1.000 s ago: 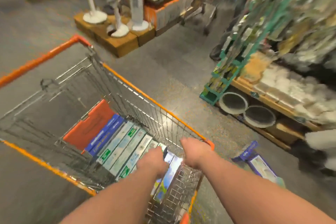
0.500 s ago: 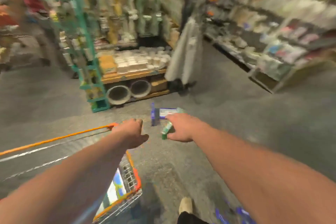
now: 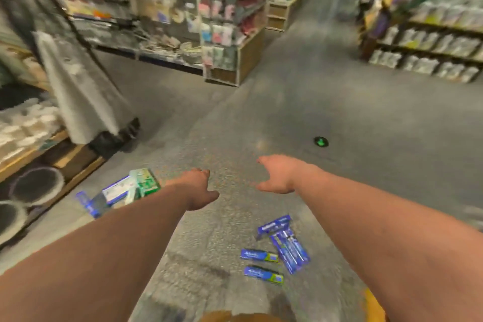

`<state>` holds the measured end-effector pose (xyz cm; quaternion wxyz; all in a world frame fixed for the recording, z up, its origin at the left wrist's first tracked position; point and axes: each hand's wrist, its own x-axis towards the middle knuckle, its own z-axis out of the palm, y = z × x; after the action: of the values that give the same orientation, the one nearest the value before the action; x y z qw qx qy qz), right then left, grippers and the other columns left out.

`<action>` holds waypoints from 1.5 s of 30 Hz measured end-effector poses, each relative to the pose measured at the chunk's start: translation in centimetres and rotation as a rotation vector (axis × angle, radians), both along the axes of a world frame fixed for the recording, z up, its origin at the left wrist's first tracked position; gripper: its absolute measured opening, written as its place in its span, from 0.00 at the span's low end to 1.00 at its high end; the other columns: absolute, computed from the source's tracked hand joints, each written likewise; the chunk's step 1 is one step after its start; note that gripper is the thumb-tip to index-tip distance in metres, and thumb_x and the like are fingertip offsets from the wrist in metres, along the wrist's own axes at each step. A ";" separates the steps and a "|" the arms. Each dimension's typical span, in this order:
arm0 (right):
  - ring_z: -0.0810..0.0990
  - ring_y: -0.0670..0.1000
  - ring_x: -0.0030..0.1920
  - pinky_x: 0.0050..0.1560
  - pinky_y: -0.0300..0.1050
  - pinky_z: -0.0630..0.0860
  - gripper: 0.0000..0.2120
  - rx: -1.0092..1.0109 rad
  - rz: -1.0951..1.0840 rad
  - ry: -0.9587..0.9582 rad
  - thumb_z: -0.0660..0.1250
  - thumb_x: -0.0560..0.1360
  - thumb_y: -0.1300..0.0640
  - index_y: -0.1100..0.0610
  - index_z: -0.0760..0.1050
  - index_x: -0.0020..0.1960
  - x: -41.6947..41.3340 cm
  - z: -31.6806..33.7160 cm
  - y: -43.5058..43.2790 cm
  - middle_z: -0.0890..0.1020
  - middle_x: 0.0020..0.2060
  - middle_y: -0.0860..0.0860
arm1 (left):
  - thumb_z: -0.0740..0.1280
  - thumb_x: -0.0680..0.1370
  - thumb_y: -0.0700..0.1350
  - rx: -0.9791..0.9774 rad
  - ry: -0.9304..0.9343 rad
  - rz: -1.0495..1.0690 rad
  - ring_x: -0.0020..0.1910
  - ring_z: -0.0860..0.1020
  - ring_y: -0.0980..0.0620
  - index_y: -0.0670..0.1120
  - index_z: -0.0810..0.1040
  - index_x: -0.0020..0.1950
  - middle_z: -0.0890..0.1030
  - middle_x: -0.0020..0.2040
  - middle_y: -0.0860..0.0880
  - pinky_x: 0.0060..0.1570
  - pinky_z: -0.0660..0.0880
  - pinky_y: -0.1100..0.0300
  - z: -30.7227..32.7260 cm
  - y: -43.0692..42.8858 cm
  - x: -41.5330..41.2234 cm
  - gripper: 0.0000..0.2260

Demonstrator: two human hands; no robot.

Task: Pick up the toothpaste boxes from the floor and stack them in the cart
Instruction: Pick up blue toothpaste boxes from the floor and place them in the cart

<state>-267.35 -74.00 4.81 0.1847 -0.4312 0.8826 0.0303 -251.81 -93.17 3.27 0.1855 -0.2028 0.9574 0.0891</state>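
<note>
While the grey floor (image 3: 339,102) runs between stocked shelves (image 3: 167,13), the person's left hand (image 3: 198,188) and right hand (image 3: 279,174) hang outstretched above it, fingers loosely spread, holding nothing. Blue toothpaste boxes (image 3: 282,246) lie scattered on the floor beneath the right forearm. A second pile (image 3: 122,191) lies just left of the left wrist.

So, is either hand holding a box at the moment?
No, the left hand and right hand are both empty; boxes lie on the floor.

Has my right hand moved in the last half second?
Yes. The right hand was at the green box; now it is well to the right of that box, open over the floor.
</note>
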 end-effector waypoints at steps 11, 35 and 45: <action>0.74 0.60 0.68 0.68 0.54 0.73 0.39 0.112 -0.100 -0.143 0.68 0.77 0.40 0.58 0.61 0.79 -13.0 -6.3 14.1 0.74 0.70 0.59 | 0.63 0.80 0.62 0.126 -0.109 -0.045 0.68 0.73 0.41 0.46 0.64 0.77 0.71 0.72 0.42 0.64 0.73 0.47 -7.3 14.2 -14.0 0.31; 0.76 0.62 0.63 0.59 0.55 0.75 0.31 0.261 -0.185 -0.472 0.68 0.76 0.40 0.58 0.67 0.70 -19.3 -59.9 6.8 0.76 0.64 0.59 | 0.69 0.77 0.61 0.198 -0.506 -0.124 0.66 0.73 0.41 0.48 0.66 0.73 0.72 0.69 0.46 0.60 0.73 0.43 -57.9 6.7 -22.8 0.30; 0.60 0.61 0.76 0.70 0.61 0.70 0.61 0.389 0.019 -0.489 0.80 0.61 0.34 0.56 0.51 0.81 -16.2 -83.6 9.1 0.61 0.78 0.56 | 0.75 0.61 0.72 0.169 -0.479 -0.175 0.74 0.61 0.40 0.49 0.57 0.76 0.62 0.74 0.47 0.65 0.69 0.37 -83.4 11.1 -21.4 0.53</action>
<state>-283.58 -64.92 -78.76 0.4704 -0.3906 0.7855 0.0958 -273.20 -82.11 -80.13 0.4302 -0.1181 0.8891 0.1019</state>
